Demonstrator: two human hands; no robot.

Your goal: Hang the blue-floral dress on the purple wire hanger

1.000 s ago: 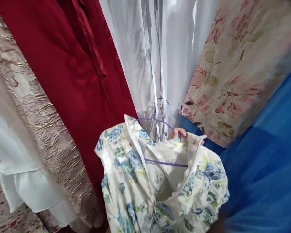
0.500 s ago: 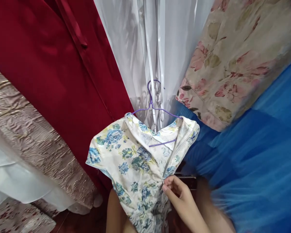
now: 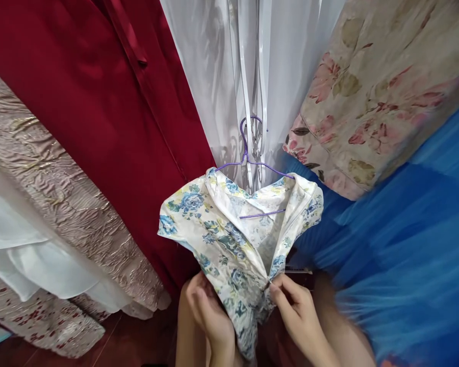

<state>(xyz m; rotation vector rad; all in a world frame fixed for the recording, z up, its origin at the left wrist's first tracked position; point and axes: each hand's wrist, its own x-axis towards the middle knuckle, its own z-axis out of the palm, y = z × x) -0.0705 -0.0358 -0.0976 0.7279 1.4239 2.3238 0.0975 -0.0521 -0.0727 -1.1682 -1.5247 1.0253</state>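
White cloth with blue and yellow flowers makes up the floral garment [image 3: 233, 244] at the centre of the frame, its shoulders set on a purple hanger [image 3: 246, 158]. That much looks done; the front opening gapes from the neckline down to the right hand [image 3: 296, 306], so the closing of it appears unfinished. The right hand's fingers are pinched narrow on the cloth at the foot of the opening; whether they hold a fastener is too small to tell. The left hand [image 3: 212, 313] touches the garment's edge at lower centre, its fingertips hidden behind the fabric, so I cannot tell their grip. Around it hang red cloth [image 3: 137, 127] at upper left, a white drape [image 3: 206, 76] at top centre, pink-flowered fabric [image 3: 352, 112] at upper right and blue gauze [image 3: 413, 244] at right, above a reddish-brown floor [image 3: 120, 336] at lower left.
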